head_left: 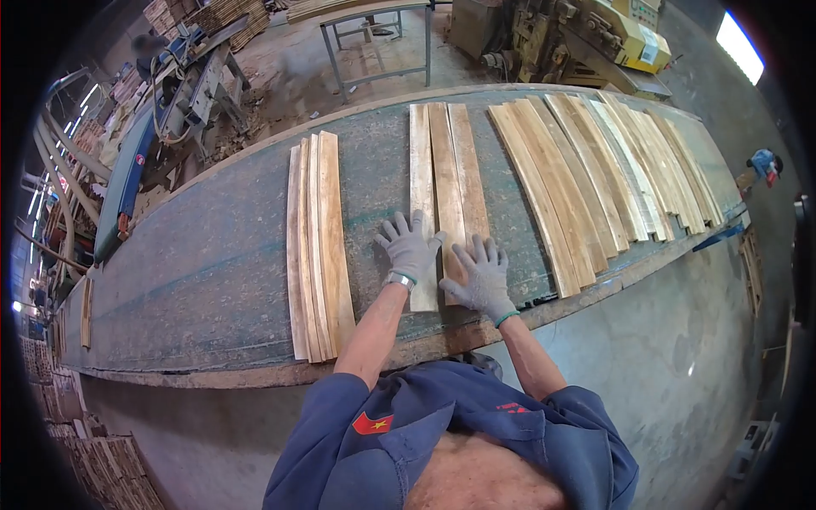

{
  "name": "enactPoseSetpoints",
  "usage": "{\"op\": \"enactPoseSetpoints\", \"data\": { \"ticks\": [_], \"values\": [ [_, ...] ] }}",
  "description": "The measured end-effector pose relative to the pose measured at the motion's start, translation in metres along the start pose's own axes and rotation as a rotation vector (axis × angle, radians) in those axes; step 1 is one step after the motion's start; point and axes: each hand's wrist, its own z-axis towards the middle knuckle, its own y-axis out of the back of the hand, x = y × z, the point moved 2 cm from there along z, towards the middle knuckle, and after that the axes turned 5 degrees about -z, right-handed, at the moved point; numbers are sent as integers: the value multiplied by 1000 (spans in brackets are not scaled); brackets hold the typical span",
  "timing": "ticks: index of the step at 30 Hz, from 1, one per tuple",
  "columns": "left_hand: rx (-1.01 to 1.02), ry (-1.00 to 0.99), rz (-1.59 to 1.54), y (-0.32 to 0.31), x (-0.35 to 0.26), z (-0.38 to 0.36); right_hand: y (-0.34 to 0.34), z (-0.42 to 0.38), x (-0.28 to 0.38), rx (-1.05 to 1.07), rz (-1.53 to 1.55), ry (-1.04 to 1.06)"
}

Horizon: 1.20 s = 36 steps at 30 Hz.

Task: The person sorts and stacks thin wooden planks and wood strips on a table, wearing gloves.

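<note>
My left hand (pixel 410 250), in a grey glove, lies with fingers spread over the pale left board (pixel 421 161) of a middle group of three wooden boards. Also gloved in grey, my right hand (pixel 484 282) has its fingers apart over the near end of the right board (pixel 466 170). Between them runs the middle board (pixel 443 161), with a narrow dark gap beside the left one. Neither hand is wrapped around a board. Parts of the near ends are hidden under the gloves.
The boards lie across a long worn table (pixel 212 263). To the left is a tight stack of narrow boards (pixel 321 246); to the right, a row of several boards (pixel 544 187). Beyond stand a metal-framed table (pixel 378 78) and a yellow machine (pixel 642 47).
</note>
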Motion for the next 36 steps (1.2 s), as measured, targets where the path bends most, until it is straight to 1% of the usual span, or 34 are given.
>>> {"op": "enactPoseSetpoints", "data": {
  "ticks": [1,3,4,6,7,9,10,11,14,15,18,19,20,22,23,25,27,29,30,33,34,36],
  "values": [
    [-2,4,19,5,1,3,3,-5,6,95,-14,19],
    [26,1,0,23,3,8,-18,-7,-4,31,45,-46],
    [35,10,0,22,10,13,-25,-6,-10,-1,74,-74],
    [44,28,-3,18,27,24,-18,-6,-10,38,67,-101],
    [51,-2,-9,30,29,25,-18,-6,-8,38,58,-103],
    [132,-52,-409,19,59,41,-19,-5,-2,10,73,-106],
    [168,-81,-609,26,62,45,-19,-2,4,-18,95,-104],
    [140,-144,-772,30,65,41,-19,1,10,-38,120,-103],
    [-58,-46,-312,54,71,19,-7,18,42,-156,289,-87],
    [-230,-132,-237,60,78,13,-5,26,53,-114,281,-49],
    [-361,-193,-127,78,124,10,-11,38,92,-123,262,112],
    [-431,-109,-22,82,144,4,-27,42,100,-107,234,180],
    [-502,-25,80,85,163,-4,-33,48,102,-37,204,165],
    [-361,197,200,103,192,-22,-42,59,102,103,140,140],
    [-298,264,91,101,214,-25,-47,62,95,43,114,108],
    [-168,400,-133,83,250,-28,-37,63,77,23,36,-2],
    [-169,366,-187,83,247,-28,-39,61,55,-36,6,-73],
    [-194,341,-259,95,233,-37,-31,57,36,23,-13,-98],
    [-213,336,-241,91,235,-37,-27,57,28,45,-21,-111],
    [-252,327,-176,77,245,-33,-27,54,4,25,-125,-218],
    [-193,316,-236,80,245,-34,-25,52,-6,18,-171,-262],
    [-147,335,-215,90,236,-39,-29,55,-13,13,-256,-320]
  ]
}}
